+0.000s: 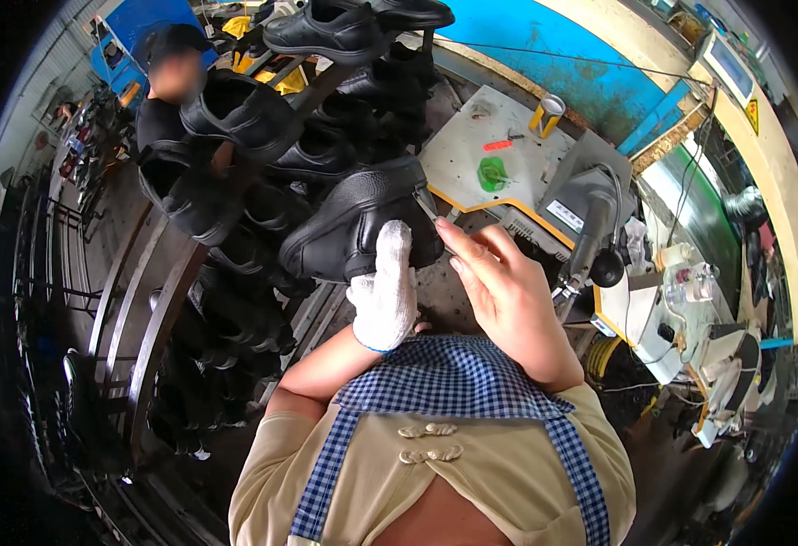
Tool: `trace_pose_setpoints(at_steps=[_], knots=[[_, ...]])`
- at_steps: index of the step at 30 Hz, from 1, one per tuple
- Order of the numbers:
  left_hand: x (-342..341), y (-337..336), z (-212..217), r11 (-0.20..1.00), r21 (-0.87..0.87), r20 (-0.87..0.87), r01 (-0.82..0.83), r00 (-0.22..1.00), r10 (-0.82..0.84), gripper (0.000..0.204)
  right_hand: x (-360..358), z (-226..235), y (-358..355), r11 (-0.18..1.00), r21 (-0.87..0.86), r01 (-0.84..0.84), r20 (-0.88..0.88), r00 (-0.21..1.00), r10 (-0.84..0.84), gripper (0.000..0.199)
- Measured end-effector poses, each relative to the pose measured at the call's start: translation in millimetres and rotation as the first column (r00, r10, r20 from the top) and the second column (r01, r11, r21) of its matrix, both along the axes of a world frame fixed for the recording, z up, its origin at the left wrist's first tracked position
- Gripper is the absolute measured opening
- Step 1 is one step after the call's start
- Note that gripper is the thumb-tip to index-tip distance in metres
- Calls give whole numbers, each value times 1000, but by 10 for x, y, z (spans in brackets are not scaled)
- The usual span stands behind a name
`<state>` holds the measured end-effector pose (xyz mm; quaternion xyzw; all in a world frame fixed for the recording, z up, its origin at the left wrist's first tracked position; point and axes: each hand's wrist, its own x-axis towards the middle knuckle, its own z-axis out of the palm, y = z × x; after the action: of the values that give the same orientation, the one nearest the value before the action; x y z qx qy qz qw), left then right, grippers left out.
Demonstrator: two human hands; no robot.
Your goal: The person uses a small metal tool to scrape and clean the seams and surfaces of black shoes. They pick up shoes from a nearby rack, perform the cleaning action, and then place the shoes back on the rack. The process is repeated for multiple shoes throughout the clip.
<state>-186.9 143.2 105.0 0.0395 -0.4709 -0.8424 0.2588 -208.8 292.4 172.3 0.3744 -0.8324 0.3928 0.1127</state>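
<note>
A black leather shoe (353, 218) is held up in front of me, tilted with its thick sole edge turned upward. My left hand (386, 287), in a white knit glove, is closed on the shoe's side. Bare, my right hand (501, 282) is at the right end of the shoe, fingers pinched together. Between its fingertips a thin, light-coloured tool (427, 206) points at the sole edge; its exact kind is too small to make out.
Racks with several black shoes (244, 114) fill the left side, and a person (167, 82) in a dark cap is behind them. A white worktable (463, 136) stands ahead right, with a yellow-and-white can (546, 116), a green piece (492, 173) and a grey machine (590, 214).
</note>
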Motion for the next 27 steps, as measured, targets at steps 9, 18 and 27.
trace_pose_setpoints(at_steps=[9, 18, 27], knots=[[-7, -111, -232, 945, -269, -69, -185, 983, 173, 32, 35, -15, -123, 1000, 5, -21, -9, 1000, 21, 45], [-33, -98, -157, 993, 93, -79, -71, 994, 78, 33, 17, -4, -157, 999, -24, -26, -6, 1000, 26, 44], [-46, -123, -79, 998, 61, -22, -35, 999, 36, 32, -4, -36, -158, 1000, -14, -15, -10, 1000, 15, 44]])
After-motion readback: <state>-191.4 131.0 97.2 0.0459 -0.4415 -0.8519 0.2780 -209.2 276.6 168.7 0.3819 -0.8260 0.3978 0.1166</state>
